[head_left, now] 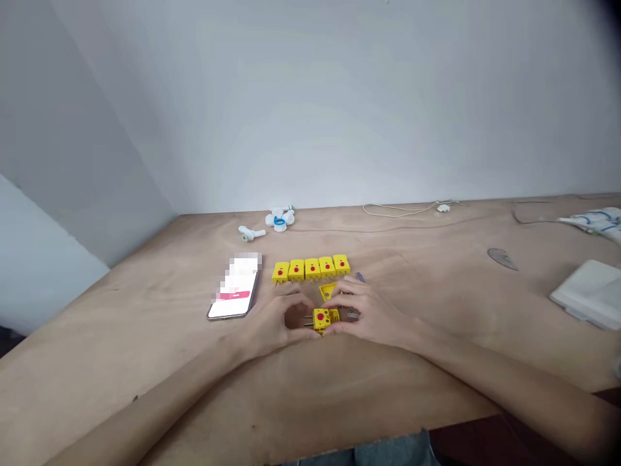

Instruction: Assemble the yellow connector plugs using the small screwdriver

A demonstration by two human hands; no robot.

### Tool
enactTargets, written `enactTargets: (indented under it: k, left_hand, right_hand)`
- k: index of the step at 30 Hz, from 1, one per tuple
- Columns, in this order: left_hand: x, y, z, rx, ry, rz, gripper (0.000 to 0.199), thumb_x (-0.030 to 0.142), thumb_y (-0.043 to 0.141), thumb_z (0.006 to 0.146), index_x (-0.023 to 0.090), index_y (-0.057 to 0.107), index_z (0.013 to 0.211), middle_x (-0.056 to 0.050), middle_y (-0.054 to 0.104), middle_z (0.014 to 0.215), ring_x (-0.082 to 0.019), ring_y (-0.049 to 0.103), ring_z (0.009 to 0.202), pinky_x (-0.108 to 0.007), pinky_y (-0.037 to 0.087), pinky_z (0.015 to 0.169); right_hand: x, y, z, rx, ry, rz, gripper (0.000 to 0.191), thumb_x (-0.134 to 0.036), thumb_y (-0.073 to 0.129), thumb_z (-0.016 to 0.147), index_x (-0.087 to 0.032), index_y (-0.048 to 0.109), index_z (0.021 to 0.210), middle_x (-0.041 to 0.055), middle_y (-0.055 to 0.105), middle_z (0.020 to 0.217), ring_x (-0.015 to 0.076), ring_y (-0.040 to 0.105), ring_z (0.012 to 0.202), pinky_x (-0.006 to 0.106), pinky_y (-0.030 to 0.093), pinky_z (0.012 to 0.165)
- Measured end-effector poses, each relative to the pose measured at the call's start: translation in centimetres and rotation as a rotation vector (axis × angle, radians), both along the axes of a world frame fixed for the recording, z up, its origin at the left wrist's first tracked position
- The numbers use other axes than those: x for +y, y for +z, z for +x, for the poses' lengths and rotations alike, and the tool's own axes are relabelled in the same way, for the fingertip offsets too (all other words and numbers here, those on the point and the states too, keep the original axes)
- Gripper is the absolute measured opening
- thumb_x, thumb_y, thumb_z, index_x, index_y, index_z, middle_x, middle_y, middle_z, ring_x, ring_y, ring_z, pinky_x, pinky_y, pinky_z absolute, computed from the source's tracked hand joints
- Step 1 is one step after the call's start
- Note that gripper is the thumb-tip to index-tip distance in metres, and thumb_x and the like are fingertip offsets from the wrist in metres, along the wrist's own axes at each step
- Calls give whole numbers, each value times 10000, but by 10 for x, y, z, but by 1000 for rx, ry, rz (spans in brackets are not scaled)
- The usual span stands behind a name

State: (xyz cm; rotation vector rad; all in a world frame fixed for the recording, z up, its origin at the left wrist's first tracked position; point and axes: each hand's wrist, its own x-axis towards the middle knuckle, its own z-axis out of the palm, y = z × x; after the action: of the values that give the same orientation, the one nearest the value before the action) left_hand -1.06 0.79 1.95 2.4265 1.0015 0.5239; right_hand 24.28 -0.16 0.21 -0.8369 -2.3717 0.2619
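Yellow in both grips: pinching a pronged plug (pixel 321 318) between curled left hand (pixel 284 317) and right hand (pixel 363 309) at the wooden table (pixel 369 388), near a loose yellow piece (pixel 326 292), with a row of five red-dotted plugs (pixel 312 268) beyond and a phone (pixel 237 285) off left.

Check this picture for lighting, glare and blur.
Head view: diffuse light on the wall, no hard shadows; the smartphone screen is bright white, pixel blocks across its upper left; the top right corner is dark and blurred; fine detail on the nearest yellow plug is soft.
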Motion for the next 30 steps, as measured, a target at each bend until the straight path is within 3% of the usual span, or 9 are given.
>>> enactTargets:
  k: [12,22,30]
  left_hand:
    - [-1,1,0,-41,-6,-61,235,399,773,838,233,709,991,-42,695,1065,-251,638,998,-367,517,855]
    - [-3,2,2,-34,-2,-43,219,389,777,821,232,726,965,-55,691,1040,-269,628,1004,-403,518,878]
    - [-1,0,-2,-81,-22,39,261,363,765,841,252,692,1066,-48,684,1128,-271,614,1094,-412,508,940]
  right_hand:
    - [0,-4,0,24,9,-43,261,-391,714,904,-258,732,1128,69,707,1085,251,634,1038,420,506,891]
    - [2,-4,4,11,8,-31,273,-393,770,847,-237,746,1069,78,723,1061,258,641,1011,428,517,872]
    - [0,-3,3,50,-15,-63,303,-405,789,823,-242,740,1074,72,735,1078,257,663,1008,425,518,880]
